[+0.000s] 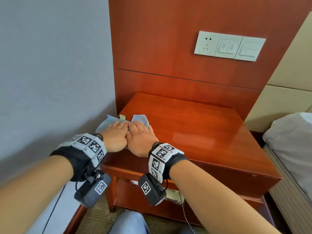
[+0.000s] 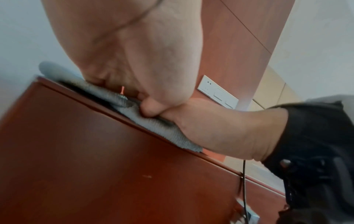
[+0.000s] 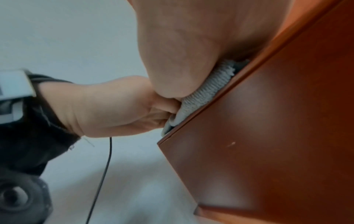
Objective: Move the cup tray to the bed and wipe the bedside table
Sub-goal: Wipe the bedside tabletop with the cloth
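A pale blue-grey cloth (image 1: pixel 141 119) lies on the near left corner of the red-brown bedside table (image 1: pixel 199 130), one end hanging off the left edge. My left hand (image 1: pixel 114 131) lies on the cloth's left part. In the left wrist view its thumb (image 2: pixel 148 108) digs into the bunched cloth (image 2: pixel 107 92) and pinches it. Beside it, thumbs touching, my right hand (image 1: pixel 141 133) presses flat on the cloth with straight fingers. The right wrist view has its palm (image 3: pixel 182 50) on the cloth (image 3: pixel 208 86) at the table's edge (image 3: pixel 277 121). No cup tray is in view.
A grey wall stands left of the table, a wooden panel with a white socket plate (image 1: pixel 229 46) behind it. The bed (image 1: pixel 292 135) with white bedding lies to the right. A scrap of tape (image 1: pixel 122 117) sits by the cloth. A cable (image 1: pixel 185 215) hangs below the tabletop.
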The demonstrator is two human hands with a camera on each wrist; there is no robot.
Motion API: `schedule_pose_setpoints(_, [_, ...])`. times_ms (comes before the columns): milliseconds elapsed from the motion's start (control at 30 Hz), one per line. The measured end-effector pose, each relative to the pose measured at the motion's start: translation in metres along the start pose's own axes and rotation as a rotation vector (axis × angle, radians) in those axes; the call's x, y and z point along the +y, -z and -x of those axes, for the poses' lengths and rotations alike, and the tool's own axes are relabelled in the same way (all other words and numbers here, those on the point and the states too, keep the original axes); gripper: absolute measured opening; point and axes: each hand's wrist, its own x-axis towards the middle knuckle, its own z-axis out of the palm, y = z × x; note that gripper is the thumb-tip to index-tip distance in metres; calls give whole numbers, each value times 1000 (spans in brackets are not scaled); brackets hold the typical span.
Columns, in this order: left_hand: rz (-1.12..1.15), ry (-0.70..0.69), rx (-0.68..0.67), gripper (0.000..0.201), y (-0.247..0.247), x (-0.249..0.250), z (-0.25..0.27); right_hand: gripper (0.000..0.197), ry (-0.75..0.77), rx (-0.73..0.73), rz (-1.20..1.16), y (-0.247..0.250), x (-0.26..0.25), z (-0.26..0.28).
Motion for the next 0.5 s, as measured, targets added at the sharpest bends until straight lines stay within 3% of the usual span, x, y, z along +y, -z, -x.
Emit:
schedule_pose_setpoints(167, [-16,-122,18,60,-13,78,-3,50,-30,9,106,22,59,48])
schedule_pose_setpoints(267, [-2,-248,-3,62,-27,145,-10,79,-54,-28,263,50,112,95])
schedule_pose_setpoints(300, [9,-289,-5,62,-31,169,-14,79,-100,-37,288,60,128,112])
schedule_pose_setpoints(400, [-31,-369,-44,66,-43,238,-24,49,-225,-37,382,85,167,163])
schedule_pose_setpoints(500, [-72,-444,-84,69,-49,299,-24,55,-366,-3,384,103,192,205])
